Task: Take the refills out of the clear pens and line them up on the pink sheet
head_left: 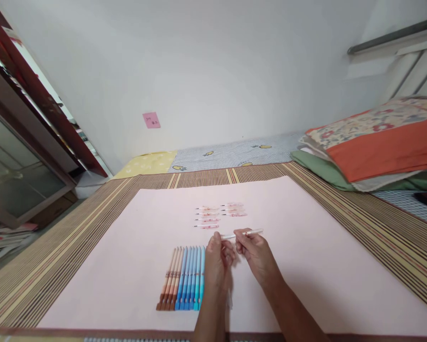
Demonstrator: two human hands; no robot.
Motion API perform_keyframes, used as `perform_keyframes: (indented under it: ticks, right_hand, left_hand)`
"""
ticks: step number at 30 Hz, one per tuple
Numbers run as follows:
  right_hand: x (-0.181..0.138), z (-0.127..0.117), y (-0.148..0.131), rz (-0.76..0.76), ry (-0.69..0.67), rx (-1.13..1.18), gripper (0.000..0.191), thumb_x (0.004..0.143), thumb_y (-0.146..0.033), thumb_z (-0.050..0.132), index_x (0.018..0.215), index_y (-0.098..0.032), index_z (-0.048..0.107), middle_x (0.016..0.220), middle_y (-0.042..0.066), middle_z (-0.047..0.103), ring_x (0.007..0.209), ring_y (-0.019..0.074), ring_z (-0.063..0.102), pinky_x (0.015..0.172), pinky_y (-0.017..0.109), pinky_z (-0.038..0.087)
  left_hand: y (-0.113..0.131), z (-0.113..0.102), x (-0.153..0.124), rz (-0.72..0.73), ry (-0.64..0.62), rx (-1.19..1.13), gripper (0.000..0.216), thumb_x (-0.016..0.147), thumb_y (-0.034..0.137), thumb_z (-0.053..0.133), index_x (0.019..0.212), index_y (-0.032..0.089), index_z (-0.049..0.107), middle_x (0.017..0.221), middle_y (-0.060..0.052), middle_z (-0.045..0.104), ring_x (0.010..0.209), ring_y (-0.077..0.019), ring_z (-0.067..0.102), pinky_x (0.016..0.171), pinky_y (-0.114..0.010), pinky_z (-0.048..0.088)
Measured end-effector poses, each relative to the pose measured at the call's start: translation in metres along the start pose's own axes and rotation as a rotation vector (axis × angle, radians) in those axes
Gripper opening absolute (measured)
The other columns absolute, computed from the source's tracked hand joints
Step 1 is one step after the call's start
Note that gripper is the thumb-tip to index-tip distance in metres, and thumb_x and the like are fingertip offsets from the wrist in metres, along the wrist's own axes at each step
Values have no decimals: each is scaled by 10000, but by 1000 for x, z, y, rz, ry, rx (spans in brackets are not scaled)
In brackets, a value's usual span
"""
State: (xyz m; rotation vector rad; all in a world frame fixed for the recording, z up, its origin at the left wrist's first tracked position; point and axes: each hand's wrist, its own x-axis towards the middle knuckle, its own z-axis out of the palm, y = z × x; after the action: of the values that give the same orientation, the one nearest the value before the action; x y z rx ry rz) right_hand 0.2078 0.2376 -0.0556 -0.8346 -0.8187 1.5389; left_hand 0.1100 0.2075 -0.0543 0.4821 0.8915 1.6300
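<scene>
My left hand point(216, 261) pinches the left end of a slim white pen refill point(228, 236) with reddish marks. Farther along the same refill, the fingers of my right hand point(255, 251) are closed on it, and its right end sticks out past them. Beyond my hands, several similar refills point(208, 220) with dark tips lie in two columns. Close by my left wrist is a row of pens point(188, 280), side by side, some brown and peach, others blue and turquoise. My left forearm covers the right end of that row. A thin clear piece point(230, 299) shows beside that forearm.
A pale pink sheet point(102, 266) lies under everything, on a striped brown mat point(341, 223). Folded bedding with an orange cover point(387, 147) is stacked at the right. A pink note point(151, 120) sticks to the white wall. A cabinet point(17, 161) stands at the left.
</scene>
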Motion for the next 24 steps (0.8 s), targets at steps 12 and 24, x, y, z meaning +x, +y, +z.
perform_keyframes:
  ticks: [12,24]
  right_hand:
    - [-1,-6,-9,2,22,97,433,762,-602,721,808,-172,755,640,5,561,579,140,498,542,293,396]
    - [9,-23,-10,-92,206,124,303,727,-445,811,788,-203,641,714,-4,662,558,106,499,517,262,377]
  left_hand:
    - [2,-2,2,-30,27,-158,388,614,352,926,817,124,686,673,-17,654,538,-69,537,540,-174,437]
    - [0,-12,10,-92,161,-329,143,709,106,822,822,78,739,712,-53,657,568,-58,556,491,-120,424]
